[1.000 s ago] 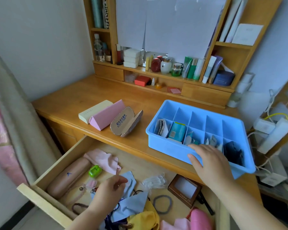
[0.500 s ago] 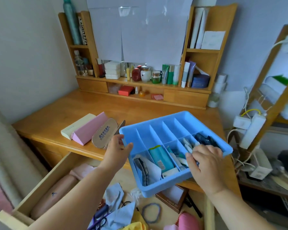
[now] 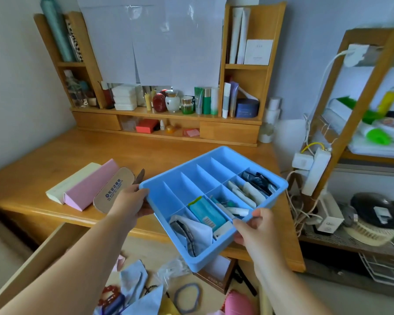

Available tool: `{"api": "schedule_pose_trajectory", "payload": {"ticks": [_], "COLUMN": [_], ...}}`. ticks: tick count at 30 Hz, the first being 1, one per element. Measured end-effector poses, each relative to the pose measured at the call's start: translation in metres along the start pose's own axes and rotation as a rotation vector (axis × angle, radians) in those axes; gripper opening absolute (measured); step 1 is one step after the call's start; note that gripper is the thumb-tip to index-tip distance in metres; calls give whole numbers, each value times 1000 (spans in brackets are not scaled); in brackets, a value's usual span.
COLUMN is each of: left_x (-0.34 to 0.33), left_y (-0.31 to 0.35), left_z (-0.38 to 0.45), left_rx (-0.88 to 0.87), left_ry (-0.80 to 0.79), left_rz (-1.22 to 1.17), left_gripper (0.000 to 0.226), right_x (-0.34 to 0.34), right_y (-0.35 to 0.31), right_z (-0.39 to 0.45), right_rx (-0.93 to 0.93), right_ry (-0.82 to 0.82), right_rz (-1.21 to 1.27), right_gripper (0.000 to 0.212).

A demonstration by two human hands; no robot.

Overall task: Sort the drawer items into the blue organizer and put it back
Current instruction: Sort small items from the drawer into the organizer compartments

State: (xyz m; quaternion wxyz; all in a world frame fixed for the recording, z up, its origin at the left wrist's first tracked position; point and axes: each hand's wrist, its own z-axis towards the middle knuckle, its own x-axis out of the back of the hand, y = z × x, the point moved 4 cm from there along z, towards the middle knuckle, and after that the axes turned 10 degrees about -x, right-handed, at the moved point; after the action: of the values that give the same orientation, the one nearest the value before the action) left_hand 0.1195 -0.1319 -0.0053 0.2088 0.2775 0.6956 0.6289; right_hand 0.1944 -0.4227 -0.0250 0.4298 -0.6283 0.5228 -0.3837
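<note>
The blue organizer (image 3: 189, 178) is lifted off the desk and turned at an angle, held over the desk's front edge and the open drawer (image 3: 39, 264). My left hand (image 3: 130, 203) grips its left rim. My right hand (image 3: 253, 226) grips the near right rim. Its near compartments hold glasses with a white cloth (image 3: 191, 233), a teal packet (image 3: 206, 211), small tubes and a dark item (image 3: 258, 180); the far compartments are bare. Loose cloths, a hair tie (image 3: 188, 297) and beads lie in the drawer below.
Three glasses cases (image 3: 89, 185) lie on the wooden desk (image 3: 100, 151) to the left. A shelf unit with bottles and jars stands at the back. A rack with power strips and cables (image 3: 312, 169) is on the right. A small brown box (image 3: 216, 272) sits in the drawer.
My left hand left the drawer and took the organizer's left rim. Both hands lifted the organizer off the desk and swung it toward me, over the drawer.
</note>
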Motion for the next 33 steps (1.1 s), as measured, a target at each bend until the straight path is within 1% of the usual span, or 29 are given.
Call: {"api": "schedule_pose_trajectory", "payload": {"ticks": [1, 3, 6, 8, 11, 14, 16, 17, 19, 21, 23, 25, 26, 27, 29, 31, 33], "left_x": [0, 1, 0, -1, -7, -15, -21, -24, -31, -38, -42, -42, -40, -38, -35, -41, -51], "left_y": [-1, -3, -7, -8, -9, -12, -12, -11, -11, -11, -10, -7, -5, -1, 6, 10, 11], "left_z": [-2, -10, -30, -48, -78, -106, -120, -126, -137, -143, -141, -128, -118, -106, -79, -51, -29], "left_rx": [8, 34, 97, 134, 150, 176, 187, 194, 225, 261, 262, 202, 153, 99, 7, -38, -12], "left_ry": [7, 3, -30, -43, -82, -96, -111, -135, -250, -423, -569, -644, -639, -604, -486, -393, -322], "left_rz": [-13, -35, -71, -99, -172, -274, -317, -325, -289, -162, -6, 149, 235, 312, 396, 395, 285], "left_gripper": [15, 11, 6, 6, 9, 10, 11, 11, 12, 17, 21, 27, 31, 34, 33, 32, 31], "right_x": [-3, -6, -2, 1, 3, 11, 16, 17, 13, 6, 2, 3, 5, 7, 14, 16, 19], "right_y": [-2, -11, -35, -55, -68, -65, -70, -76, -86, -95, -98, -98, -96, -93, -85, -72, -58], "right_z": [3, 14, 41, 55, 57, 50, 54, 59, 70, 83, 93, 100, 100, 99, 86, 61, 32], "right_rx": [-5, 18, 53, 48, 68, 142, 117, 92, 62, 72, 81, 86, 99, 138, 272, 430, 622], "right_ry": [10, 56, 95, 46, -60, -60, -51, -56, -73, -84, -126, -170, -165, -127, -9, 48, 95], "right_rz": [4, -62, -161, -213, -339, -526, -546, -549, -516, -473, -491, -553, -594, -651, -802, -984, -1106], "right_gripper": [33, 31, 22, 20, 26, 33, 36, 34, 25, 19, 19, 23, 25, 26, 27, 27, 20]}}
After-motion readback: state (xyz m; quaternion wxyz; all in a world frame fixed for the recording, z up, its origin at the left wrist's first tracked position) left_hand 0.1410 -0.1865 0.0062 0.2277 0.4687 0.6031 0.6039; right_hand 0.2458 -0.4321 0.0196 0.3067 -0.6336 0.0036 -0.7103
